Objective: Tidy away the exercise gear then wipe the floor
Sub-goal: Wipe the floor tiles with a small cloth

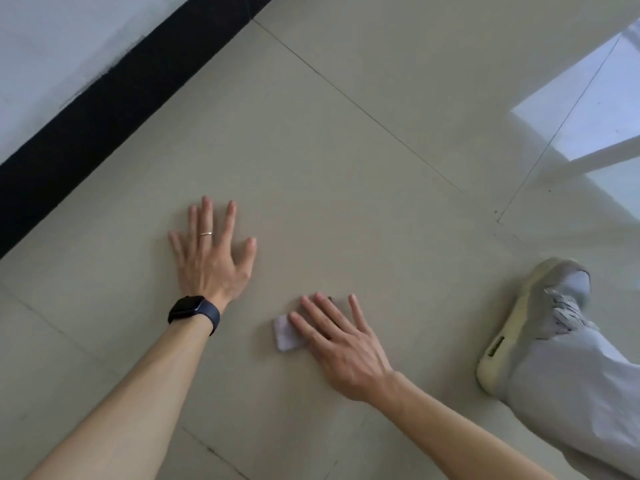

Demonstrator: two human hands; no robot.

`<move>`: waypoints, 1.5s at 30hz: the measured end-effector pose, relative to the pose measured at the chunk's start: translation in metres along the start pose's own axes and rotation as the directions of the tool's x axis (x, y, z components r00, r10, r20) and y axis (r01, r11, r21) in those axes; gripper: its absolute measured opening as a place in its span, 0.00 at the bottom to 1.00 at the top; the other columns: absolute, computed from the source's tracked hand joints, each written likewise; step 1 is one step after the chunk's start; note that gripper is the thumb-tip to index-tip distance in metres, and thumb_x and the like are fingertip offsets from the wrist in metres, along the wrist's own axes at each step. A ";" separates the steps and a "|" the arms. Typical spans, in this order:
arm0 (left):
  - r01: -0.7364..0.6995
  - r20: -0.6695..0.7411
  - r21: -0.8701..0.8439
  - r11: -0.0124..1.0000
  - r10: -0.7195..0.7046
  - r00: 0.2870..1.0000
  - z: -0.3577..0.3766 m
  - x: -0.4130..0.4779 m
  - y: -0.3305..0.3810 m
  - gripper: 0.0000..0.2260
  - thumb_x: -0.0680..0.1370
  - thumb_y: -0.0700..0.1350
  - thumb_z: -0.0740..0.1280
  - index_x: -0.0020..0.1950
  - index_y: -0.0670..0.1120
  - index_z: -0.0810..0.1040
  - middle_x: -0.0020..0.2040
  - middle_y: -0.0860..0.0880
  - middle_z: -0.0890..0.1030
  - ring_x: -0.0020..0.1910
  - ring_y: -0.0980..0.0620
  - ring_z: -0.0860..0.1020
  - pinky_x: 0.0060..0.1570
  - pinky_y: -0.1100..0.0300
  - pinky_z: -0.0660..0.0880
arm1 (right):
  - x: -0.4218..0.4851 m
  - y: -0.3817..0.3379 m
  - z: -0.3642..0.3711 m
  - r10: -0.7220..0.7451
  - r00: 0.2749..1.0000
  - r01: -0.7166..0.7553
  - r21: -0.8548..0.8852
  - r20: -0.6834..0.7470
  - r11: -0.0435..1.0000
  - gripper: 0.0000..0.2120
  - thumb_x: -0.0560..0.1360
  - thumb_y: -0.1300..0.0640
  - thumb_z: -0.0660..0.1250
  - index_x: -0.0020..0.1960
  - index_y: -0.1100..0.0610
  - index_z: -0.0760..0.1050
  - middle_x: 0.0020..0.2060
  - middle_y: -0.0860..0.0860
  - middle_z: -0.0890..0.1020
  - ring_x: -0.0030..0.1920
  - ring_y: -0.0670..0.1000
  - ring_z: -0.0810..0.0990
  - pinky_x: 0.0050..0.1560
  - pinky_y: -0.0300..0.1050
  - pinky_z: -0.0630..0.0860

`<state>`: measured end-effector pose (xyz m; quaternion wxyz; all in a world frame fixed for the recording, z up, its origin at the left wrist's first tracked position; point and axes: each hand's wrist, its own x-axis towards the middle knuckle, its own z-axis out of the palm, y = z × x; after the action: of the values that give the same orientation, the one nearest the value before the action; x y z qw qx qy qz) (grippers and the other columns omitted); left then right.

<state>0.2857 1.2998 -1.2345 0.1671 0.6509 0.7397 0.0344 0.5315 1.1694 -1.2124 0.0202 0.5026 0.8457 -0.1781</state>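
The floor (346,174) is pale beige tile with thin dark grout lines. My left hand (211,254) rests flat on it with fingers spread, a ring on one finger and a dark watch on the wrist. My right hand (341,344) lies lower and to the right, fingers straight, pressing a small white folded cloth (285,332) against the tile. Only the cloth's left end shows; the rest is under my fingers. No exercise gear is in view.
A black skirting strip (114,102) runs diagonally along the white wall (52,46) at the upper left. My foot in a grey shoe (533,320) and a pale trouser leg (571,403) are at the right. Window light reflects off the tiles at the upper right.
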 end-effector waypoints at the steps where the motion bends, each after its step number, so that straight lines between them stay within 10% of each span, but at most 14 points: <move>1: 0.055 0.001 0.041 0.998 -0.055 0.998 -0.006 -0.005 -0.028 0.33 0.76 0.68 0.49 0.80 0.59 0.52 0.82 0.48 0.46 0.80 0.46 0.46 0.75 0.35 0.44 | 0.007 0.009 -0.004 -0.155 0.987 0.156 -0.005 0.050 0.988 0.33 0.79 0.51 0.63 0.80 0.44 0.53 0.79 0.46 0.57 0.79 0.49 0.54 0.74 0.67 0.53; 5: 0.102 0.026 0.106 0.989 -0.105 0.994 -0.022 0.000 -0.088 0.34 0.74 0.72 0.48 0.80 0.63 0.50 0.82 0.50 0.42 0.80 0.47 0.45 0.74 0.34 0.44 | 0.098 0.090 -0.040 0.179 0.983 -0.180 -0.007 -0.051 0.984 0.27 0.83 0.52 0.54 0.80 0.45 0.50 0.80 0.45 0.53 0.79 0.48 0.52 0.76 0.64 0.40; 10: 0.094 -0.009 0.102 0.990 -0.094 0.996 -0.017 0.001 -0.090 0.32 0.75 0.70 0.51 0.79 0.65 0.51 0.82 0.52 0.44 0.80 0.48 0.46 0.75 0.36 0.46 | 0.185 0.096 -0.063 0.725 0.688 -0.698 0.242 -0.038 0.674 0.27 0.84 0.47 0.46 0.81 0.50 0.43 0.81 0.49 0.44 0.80 0.50 0.39 0.76 0.65 0.38; 14: 0.096 -0.030 0.095 0.991 -0.094 0.995 -0.017 0.003 -0.091 0.31 0.76 0.69 0.51 0.79 0.65 0.53 0.82 0.52 0.46 0.80 0.48 0.49 0.75 0.35 0.49 | 0.140 0.013 -0.028 -0.020 1.000 0.020 -0.012 -0.002 1.000 0.27 0.84 0.47 0.52 0.81 0.47 0.51 0.80 0.50 0.52 0.80 0.53 0.49 0.76 0.68 0.49; 17: 0.083 -0.030 0.096 0.992 -0.080 0.996 -0.016 0.003 -0.091 0.32 0.76 0.68 0.51 0.79 0.64 0.52 0.82 0.52 0.45 0.80 0.48 0.49 0.75 0.36 0.49 | 0.162 0.034 -0.038 -0.478 0.857 0.500 -0.086 0.193 0.862 0.26 0.84 0.45 0.51 0.80 0.41 0.49 0.80 0.48 0.55 0.80 0.51 0.52 0.76 0.67 0.49; 20: 0.094 -0.022 0.110 0.989 -0.092 0.995 -0.014 0.004 -0.094 0.31 0.76 0.68 0.50 0.79 0.66 0.47 0.82 0.53 0.42 0.80 0.49 0.45 0.75 0.36 0.48 | 0.236 0.080 -0.064 -0.054 0.998 0.057 -0.110 0.030 0.992 0.25 0.84 0.45 0.47 0.80 0.41 0.47 0.81 0.47 0.51 0.80 0.49 0.48 0.76 0.67 0.45; 24: 0.091 -0.023 0.113 0.990 -0.088 0.996 -0.013 0.007 -0.094 0.31 0.77 0.69 0.48 0.78 0.67 0.45 0.82 0.53 0.41 0.80 0.50 0.44 0.76 0.38 0.46 | 0.298 0.081 -0.090 0.630 0.776 -0.618 0.191 -0.004 0.762 0.28 0.83 0.47 0.44 0.81 0.44 0.40 0.80 0.50 0.41 0.79 0.51 0.37 0.75 0.68 0.37; 28: 0.078 -0.049 0.099 0.992 -0.073 0.996 -0.014 0.006 -0.093 0.31 0.76 0.68 0.51 0.79 0.64 0.52 0.82 0.52 0.45 0.80 0.49 0.48 0.75 0.37 0.48 | 0.250 0.005 -0.054 -0.005 0.999 0.005 -0.001 0.049 1.000 0.28 0.84 0.45 0.48 0.81 0.44 0.43 0.81 0.51 0.46 0.80 0.52 0.40 0.77 0.62 0.41; 31: 0.080 -0.045 0.090 0.993 -0.076 0.996 -0.015 0.006 -0.094 0.32 0.76 0.67 0.52 0.79 0.63 0.52 0.82 0.52 0.46 0.80 0.49 0.48 0.75 0.36 0.48 | 0.264 0.028 -0.058 -0.360 0.918 0.379 -0.097 0.165 0.920 0.26 0.84 0.44 0.47 0.81 0.43 0.48 0.81 0.47 0.50 0.80 0.49 0.45 0.77 0.64 0.47; 34: 0.076 -0.034 0.106 0.991 -0.073 0.997 -0.014 0.007 -0.094 0.32 0.77 0.68 0.50 0.80 0.63 0.49 0.82 0.52 0.45 0.80 0.49 0.46 0.75 0.37 0.47 | 0.337 0.073 -0.088 0.077 0.994 -0.071 -0.083 0.077 0.994 0.27 0.83 0.42 0.42 0.80 0.43 0.41 0.80 0.47 0.42 0.79 0.47 0.39 0.76 0.62 0.36; 38: 0.075 -0.035 0.109 0.991 -0.072 0.997 -0.014 0.007 -0.095 0.33 0.76 0.68 0.52 0.80 0.63 0.50 0.82 0.51 0.45 0.80 0.49 0.48 0.75 0.37 0.48 | 0.411 0.078 -0.117 0.658 0.751 -0.657 0.150 0.053 0.738 0.30 0.83 0.45 0.44 0.81 0.51 0.39 0.80 0.53 0.40 0.79 0.53 0.37 0.76 0.64 0.36; 41: 0.079 -0.031 0.102 0.992 -0.076 0.997 -0.017 0.008 -0.094 0.33 0.76 0.68 0.53 0.80 0.63 0.51 0.82 0.51 0.46 0.80 0.48 0.49 0.75 0.36 0.48 | 0.411 0.025 -0.097 0.497 0.868 -0.494 0.127 0.012 0.860 0.30 0.83 0.46 0.45 0.81 0.51 0.39 0.80 0.54 0.40 0.79 0.54 0.37 0.75 0.62 0.35; 43: 0.081 -0.036 0.095 0.992 -0.078 0.996 -0.018 0.007 -0.092 0.33 0.76 0.68 0.54 0.79 0.63 0.51 0.82 0.51 0.47 0.80 0.48 0.50 0.75 0.36 0.49 | 0.385 -0.016 -0.075 0.112 0.993 -0.113 0.045 0.028 0.993 0.28 0.84 0.45 0.44 0.81 0.48 0.41 0.80 0.50 0.41 0.79 0.52 0.38 0.75 0.61 0.35; 45: 0.081 -0.038 0.088 0.993 -0.078 0.996 -0.019 0.008 -0.092 0.33 0.75 0.68 0.55 0.79 0.63 0.52 0.82 0.51 0.48 0.80 0.48 0.51 0.74 0.35 0.51 | 0.359 -0.040 -0.062 -0.320 0.933 0.327 -0.017 0.166 0.945 0.26 0.84 0.46 0.45 0.81 0.46 0.43 0.80 0.47 0.44 0.79 0.48 0.39 0.76 0.60 0.36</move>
<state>0.1915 1.2967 -1.2432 0.1260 0.6270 0.7688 0.0057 0.3291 1.4755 -1.2195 0.0701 0.3399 0.9161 -0.2005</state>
